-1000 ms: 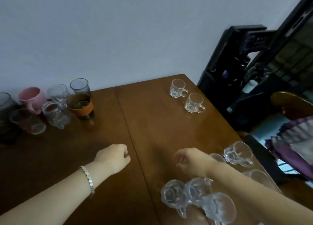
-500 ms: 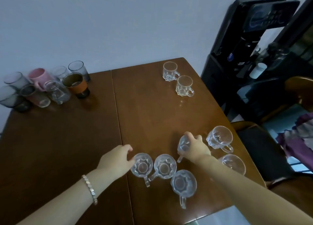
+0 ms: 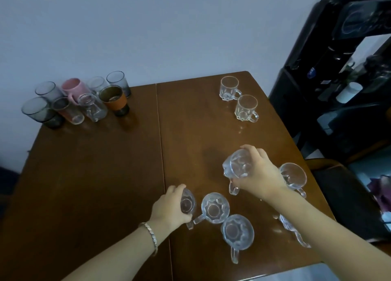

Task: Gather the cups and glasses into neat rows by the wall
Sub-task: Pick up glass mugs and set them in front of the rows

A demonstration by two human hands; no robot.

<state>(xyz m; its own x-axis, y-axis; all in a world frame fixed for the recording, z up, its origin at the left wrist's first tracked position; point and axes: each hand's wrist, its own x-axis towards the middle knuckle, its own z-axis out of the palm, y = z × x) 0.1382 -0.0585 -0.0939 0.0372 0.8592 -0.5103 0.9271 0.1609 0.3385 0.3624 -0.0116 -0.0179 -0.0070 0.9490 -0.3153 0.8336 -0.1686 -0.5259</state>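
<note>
Head view: since a moment ago, the right hand point(image 3: 259, 175) has lifted a glass mug point(image 3: 237, 167), and the left hand point(image 3: 171, 208) now grips another mug point(image 3: 187, 202) beside it, both ready for carrying wallward.

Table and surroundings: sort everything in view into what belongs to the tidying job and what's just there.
Job:
clear handled cups near both hands
two clear cups by the far edge
mixed glasses and pink mug at the wall

Just there:
black water dispenser
chair
bracelet
</note>
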